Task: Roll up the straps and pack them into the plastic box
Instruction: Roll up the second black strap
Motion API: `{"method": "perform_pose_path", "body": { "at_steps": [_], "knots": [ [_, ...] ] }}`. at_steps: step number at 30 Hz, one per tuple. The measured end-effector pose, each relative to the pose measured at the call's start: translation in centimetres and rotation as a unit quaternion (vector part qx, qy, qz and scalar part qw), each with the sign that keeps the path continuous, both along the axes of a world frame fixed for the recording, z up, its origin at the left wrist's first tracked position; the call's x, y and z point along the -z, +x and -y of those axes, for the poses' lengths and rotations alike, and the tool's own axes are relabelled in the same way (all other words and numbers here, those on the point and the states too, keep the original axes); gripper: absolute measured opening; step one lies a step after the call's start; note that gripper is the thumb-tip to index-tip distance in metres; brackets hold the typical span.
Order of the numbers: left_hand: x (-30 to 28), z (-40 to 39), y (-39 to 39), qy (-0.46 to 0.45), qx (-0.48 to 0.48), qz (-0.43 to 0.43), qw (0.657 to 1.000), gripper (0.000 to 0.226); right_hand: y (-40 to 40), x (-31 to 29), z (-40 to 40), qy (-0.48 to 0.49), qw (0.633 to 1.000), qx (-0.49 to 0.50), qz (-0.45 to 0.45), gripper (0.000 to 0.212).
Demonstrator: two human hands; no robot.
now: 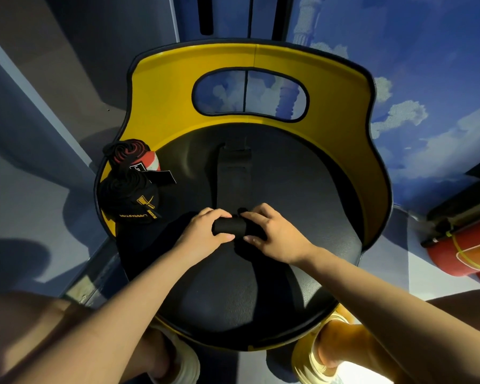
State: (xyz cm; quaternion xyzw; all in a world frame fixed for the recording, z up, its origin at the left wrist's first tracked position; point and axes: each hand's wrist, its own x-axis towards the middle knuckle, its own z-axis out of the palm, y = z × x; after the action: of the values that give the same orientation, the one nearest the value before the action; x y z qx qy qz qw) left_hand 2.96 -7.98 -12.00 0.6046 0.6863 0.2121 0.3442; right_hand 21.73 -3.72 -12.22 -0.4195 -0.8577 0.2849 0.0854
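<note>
A black strap (233,187) lies flat along the middle of a round black seat (302,195), running away from me. Its near end is wound into a short black roll (229,226). My left hand (205,231) grips the roll's left end and my right hand (272,234) pinches its right end. At the seat's left edge sit two finished rolls: a black one with yellow lettering (130,200) and, behind it, a black, red and white one (135,156). No plastic box is in view.
The seat belongs to a chair with a tall yellow curved back (166,87) that has an oval cut-out. A red cylinder with a yellow band (460,253) lies on the floor at the right. My knees and feet are below the seat's front edge.
</note>
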Motion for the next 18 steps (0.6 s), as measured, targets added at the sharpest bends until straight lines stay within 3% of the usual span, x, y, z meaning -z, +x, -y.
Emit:
{"method": "perform_pose_path", "body": {
  "at_steps": [4, 10, 18],
  "knots": [
    [0.2, 0.0, 0.1, -0.042, 0.011, 0.013, 0.999, 0.036, 0.3, 0.2, 0.4, 0.058, 0.998, -0.012, 0.025, 0.058],
    [0.0, 0.1, 0.2, -0.033, 0.033, -0.04, 0.998, 0.044, 0.3, -0.3, -0.4, -0.023, 1.0, -0.011, -0.013, 0.051],
    [-0.3, 0.5, 0.3, 0.031, 0.083, -0.117, 0.989, 0.045, 0.5, -1.0, -0.9, -0.081, 0.997, -0.009, 0.0, 0.048]
  ]
}}
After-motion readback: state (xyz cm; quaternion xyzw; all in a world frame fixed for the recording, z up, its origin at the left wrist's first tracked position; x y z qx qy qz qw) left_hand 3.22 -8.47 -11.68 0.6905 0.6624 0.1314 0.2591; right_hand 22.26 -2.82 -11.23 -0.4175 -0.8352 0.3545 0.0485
